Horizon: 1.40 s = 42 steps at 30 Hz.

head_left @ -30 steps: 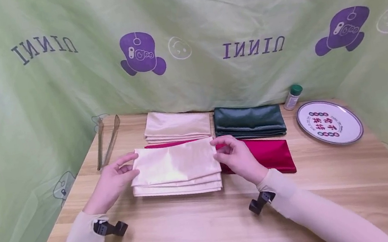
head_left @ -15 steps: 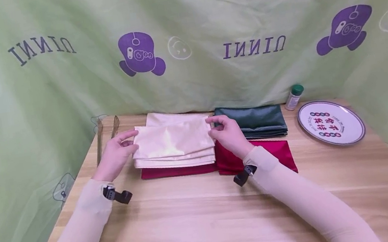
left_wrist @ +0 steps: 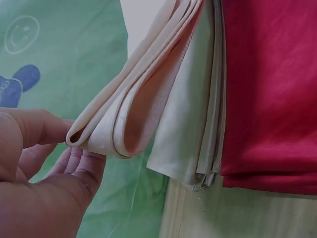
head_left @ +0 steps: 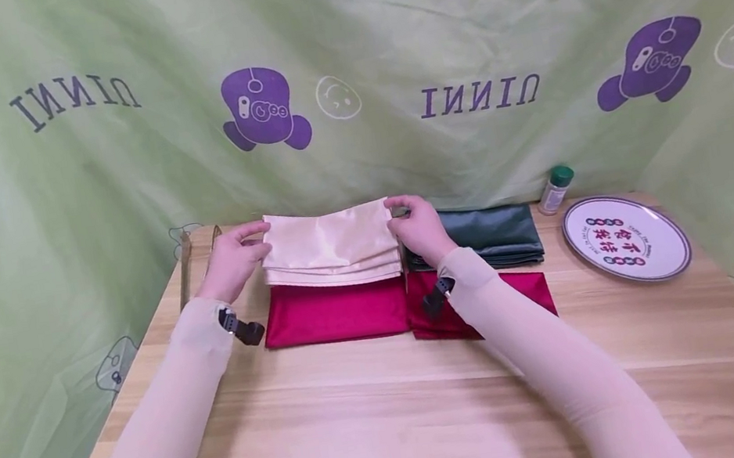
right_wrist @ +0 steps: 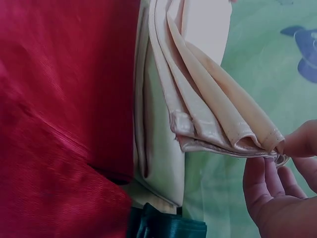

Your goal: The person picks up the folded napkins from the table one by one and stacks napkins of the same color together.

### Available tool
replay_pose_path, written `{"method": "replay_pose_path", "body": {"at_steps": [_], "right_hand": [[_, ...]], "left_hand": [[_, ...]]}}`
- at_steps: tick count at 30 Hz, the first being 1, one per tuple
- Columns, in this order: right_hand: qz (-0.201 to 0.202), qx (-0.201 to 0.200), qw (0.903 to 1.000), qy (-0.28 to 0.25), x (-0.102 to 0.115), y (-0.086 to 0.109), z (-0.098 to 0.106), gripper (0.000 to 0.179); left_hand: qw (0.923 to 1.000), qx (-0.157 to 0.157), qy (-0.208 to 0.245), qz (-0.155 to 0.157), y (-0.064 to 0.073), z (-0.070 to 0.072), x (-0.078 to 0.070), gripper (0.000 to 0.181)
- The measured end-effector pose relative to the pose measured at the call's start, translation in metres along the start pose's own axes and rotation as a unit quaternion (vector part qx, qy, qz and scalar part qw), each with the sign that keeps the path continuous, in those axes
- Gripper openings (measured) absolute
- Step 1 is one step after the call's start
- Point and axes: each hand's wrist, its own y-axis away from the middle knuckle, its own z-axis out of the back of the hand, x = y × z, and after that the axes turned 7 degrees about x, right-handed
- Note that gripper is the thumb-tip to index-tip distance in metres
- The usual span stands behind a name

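A folded cream satin cloth (head_left: 333,240) hangs between my two hands, its layers sagging a little in the middle. My left hand (head_left: 233,262) pinches its far left corner between thumb and fingers. At the opposite far corner, my right hand (head_left: 420,226) pinches the fold in the same way. Below the held cloth, both wrist views show another folded cream cloth (left_wrist: 185,114) lying on the table, mostly hidden from the head view. Nearer the front lies a folded red cloth (head_left: 336,311), with a second red cloth (head_left: 519,290) to its right, partly under my right forearm.
Dark green folded cloths (head_left: 492,234) lie right of my right hand. Farther right stand a green-capped shaker (head_left: 555,190) and a white plate (head_left: 627,237) with red print. Metal tongs (head_left: 185,269) lie at the far left, partly behind my left hand. A green curtain (head_left: 357,159) closes off the back.
Both hands have carried the cream cloth away from me, from over the left red cloth to over the cream cloth at the back. The left red cloth is now uncovered.
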Motion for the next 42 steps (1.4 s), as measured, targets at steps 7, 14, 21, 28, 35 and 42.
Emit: {"method": "replay_pose_path", "body": {"at_steps": [7,14,21,28,35,42], "right_hand": [[0.004,-0.013,0.9996,0.023,-0.002,-0.023,-0.004,0.043],[-0.01,-0.021,0.9991,0.035,-0.01,-0.033,-0.005,0.046],[-0.032,0.001,0.9975,0.062,-0.028,-0.024,-0.003,0.046],[-0.016,0.052,0.9942,0.093,-0.027,0.001,-0.002,0.04],[0.013,0.173,0.9567,0.234,-0.018,0.038,-0.013,0.034],[0.015,0.23,0.8899,0.393,-0.008,0.062,-0.023,0.038]], "left_hand": [[0.9992,-0.02,0.027,0.023,-0.022,-0.002,0.005,0.043],[0.9983,-0.037,0.046,0.003,-0.04,-0.018,0.009,0.039],[0.9998,-0.006,-0.01,0.016,-0.028,-0.015,0.026,0.039],[0.9977,0.015,-0.066,0.009,-0.003,0.001,0.037,0.036],[0.9823,0.079,-0.169,0.022,0.04,-0.001,0.04,0.032],[0.9659,0.107,-0.231,0.046,0.071,-0.013,0.042,0.038]]}}
